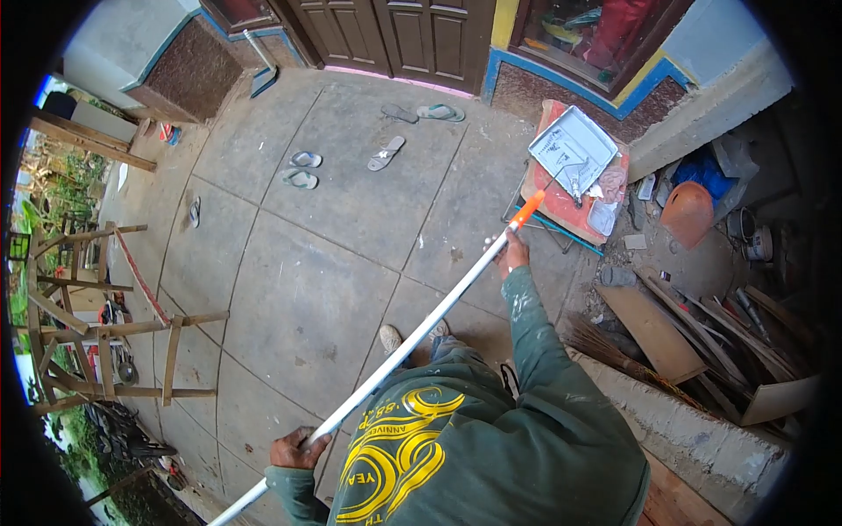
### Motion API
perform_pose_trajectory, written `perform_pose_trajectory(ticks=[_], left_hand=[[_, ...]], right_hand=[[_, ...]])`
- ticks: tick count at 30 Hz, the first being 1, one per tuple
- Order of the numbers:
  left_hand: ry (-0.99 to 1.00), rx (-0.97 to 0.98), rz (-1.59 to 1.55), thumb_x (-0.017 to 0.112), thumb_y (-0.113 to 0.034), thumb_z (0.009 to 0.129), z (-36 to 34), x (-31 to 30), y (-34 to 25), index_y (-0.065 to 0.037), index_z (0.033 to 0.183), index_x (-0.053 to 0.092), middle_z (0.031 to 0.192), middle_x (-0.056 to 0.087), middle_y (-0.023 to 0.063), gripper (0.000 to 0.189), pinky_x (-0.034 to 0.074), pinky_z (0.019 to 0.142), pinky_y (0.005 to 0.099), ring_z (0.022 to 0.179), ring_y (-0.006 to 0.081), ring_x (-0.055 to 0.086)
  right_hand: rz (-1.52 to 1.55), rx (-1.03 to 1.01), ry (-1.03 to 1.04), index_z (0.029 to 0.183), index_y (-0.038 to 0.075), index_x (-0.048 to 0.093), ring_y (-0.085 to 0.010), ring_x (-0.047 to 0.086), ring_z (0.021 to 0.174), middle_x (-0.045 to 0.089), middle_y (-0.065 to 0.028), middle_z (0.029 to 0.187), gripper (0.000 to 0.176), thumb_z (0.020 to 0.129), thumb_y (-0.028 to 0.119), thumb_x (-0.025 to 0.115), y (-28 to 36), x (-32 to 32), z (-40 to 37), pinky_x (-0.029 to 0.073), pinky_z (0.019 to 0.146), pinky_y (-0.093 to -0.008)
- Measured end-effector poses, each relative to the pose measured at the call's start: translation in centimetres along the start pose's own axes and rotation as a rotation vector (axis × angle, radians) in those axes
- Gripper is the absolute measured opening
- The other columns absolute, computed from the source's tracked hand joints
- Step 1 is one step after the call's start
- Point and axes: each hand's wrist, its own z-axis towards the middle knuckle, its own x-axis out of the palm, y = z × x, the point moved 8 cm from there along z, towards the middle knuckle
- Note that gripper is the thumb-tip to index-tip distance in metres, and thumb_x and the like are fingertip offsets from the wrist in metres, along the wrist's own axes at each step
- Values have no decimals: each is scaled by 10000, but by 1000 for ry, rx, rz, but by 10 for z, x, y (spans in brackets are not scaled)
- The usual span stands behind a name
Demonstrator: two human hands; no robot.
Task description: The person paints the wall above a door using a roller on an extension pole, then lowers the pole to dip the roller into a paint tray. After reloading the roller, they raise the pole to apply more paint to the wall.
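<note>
At nine o'clock a wooden trestle [105, 337] stood on the concrete floor [298, 289], and loose sandals [303, 171] lay towards eleven. Near seven o'clock the left hand [292, 449] had its fingers wrapped tightly around the lower part of the white pole [421, 326], which ran slantwise up the view towards one o'clock. The right hand [513, 254], at the end of an outstretched green sleeve, gripped the same pole just below its orange collar [527, 210]. Beyond the collar, the roller [574, 180] lay inside the paint tray [561, 136], which sat on a small red table [557, 209] close to the wall. An orange bucket [687, 210] stood at two o'clock, with stacked boards [658, 333] at three. The likeliest mishap seemed to be the tray: with so long a pole, a small push or twist from the hands could shove the tray across the little table or tip it off the edge. The pole's tail also ran out past the left hand, out of view, where it could strike something.
</note>
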Motion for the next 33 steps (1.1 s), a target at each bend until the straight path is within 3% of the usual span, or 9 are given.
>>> perform_pose_trajectory(ticks=[3, 7, 13, 22, 27, 33], left_hand=[[-20, 99, 52, 735, -402, 783, 15, 1, -30, -62, 823, 706, 584, 623, 109, 344, 473, 489, 360, 488, 252, 605], [-26, 111, 44, 754, -377, 774, 17, 4, -23, -58, 828, 709, 583, 621, 103, 327, 465, 486, 340, 480, 232, 594], [66, -95, -136, 785, -331, 751, -7, 5, 46, -39, 829, 715, 571, 614, 101, 310, 455, 488, 316, 479, 200, 581], [10, 109, 11, 750, -361, 774, 36, 19, -39, -72, 777, 694, 568, 603, 115, 294, 459, 489, 358, 483, 282, 584], [14, 81, -25, 760, -355, 767, 25, 9, -6, -61, 807, 703, 569, 604, 106, 302, 453, 490, 342, 476, 237, 571], [67, -146, -245, 804, -286, 731, -10, -10, 66, -32, 828, 724, 582, 631, 70, 283, 450, 493, 298, 510, 135, 573]], right_hand=[[19, -31, -22, 1092, 58, 433, -286, 635, 738, 556, -118, 888, 219, 955, 213, 505, 21, 0, 21, 575, 647, -458], [27, -7, -6, 1115, 60, 431, -281, 637, 743, 553, -119, 918, 236, 958, 221, 503, 12, -7, 30, 576, 655, -464], [-77, 11, -50, 1072, 53, 461, -275, 648, 767, 579, -114, 848, 220, 976, 251, 464, -13, 4, -23, 573, 670, -450], [-19, -24, -52, 1084, 59, 456, -278, 643, 728, 570, -109, 847, 212, 965, 232, 482, 30, -9, 41, 585, 628, -451], [-11, -30, -39, 1087, 57, 451, -292, 645, 721, 569, -114, 836, 207, 968, 224, 476, 17, -7, 26, 584, 631, -468], [-46, 36, -6, 1104, 94, 464, -282, 648, 788, 578, -100, 874, 197, 967, 232, 501, -18, 26, -47, 568, 691, -462]])
